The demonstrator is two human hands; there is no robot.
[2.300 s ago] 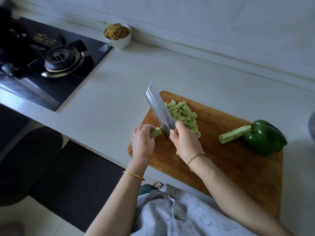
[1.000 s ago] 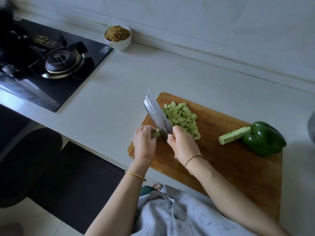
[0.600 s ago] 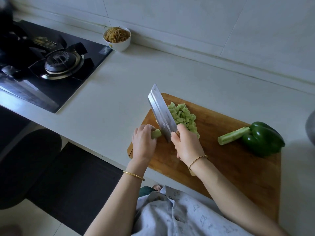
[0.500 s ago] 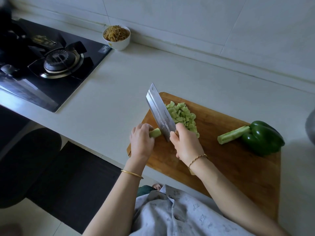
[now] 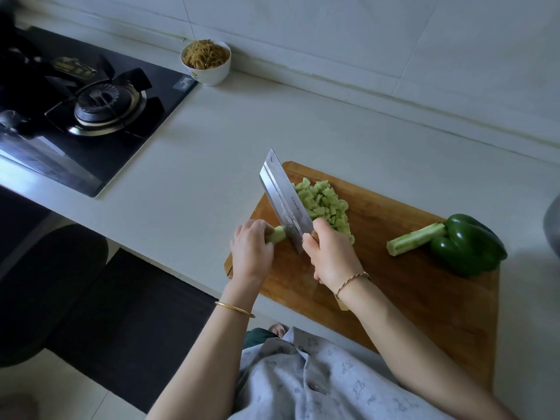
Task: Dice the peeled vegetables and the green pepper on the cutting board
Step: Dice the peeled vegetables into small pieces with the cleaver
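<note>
A wooden cutting board (image 5: 394, 292) lies on the pale counter. My left hand (image 5: 251, 253) grips a short stub of peeled green vegetable (image 5: 277, 234) at the board's left end. My right hand (image 5: 331, 256) holds the handle of a steel cleaver (image 5: 285, 198), whose blade stands against the stub's cut end. Behind the blade lies a heap of diced pale green pieces (image 5: 324, 204). A peeled stalk (image 5: 415, 242) and a whole green pepper (image 5: 468, 245) lie at the board's right end, touching each other.
A white bowl of shredded brown food (image 5: 206, 62) stands by the wall at the back. A black gas hob (image 5: 91, 110) fills the counter's left. A grey rounded object (image 5: 553, 228) shows at the right edge. The counter's front edge runs under my arms.
The cleaver has gone up and down in chopping strokes on the stub. The stub in my left hand has grown shorter, and the diced heap has stayed behind the blade.
</note>
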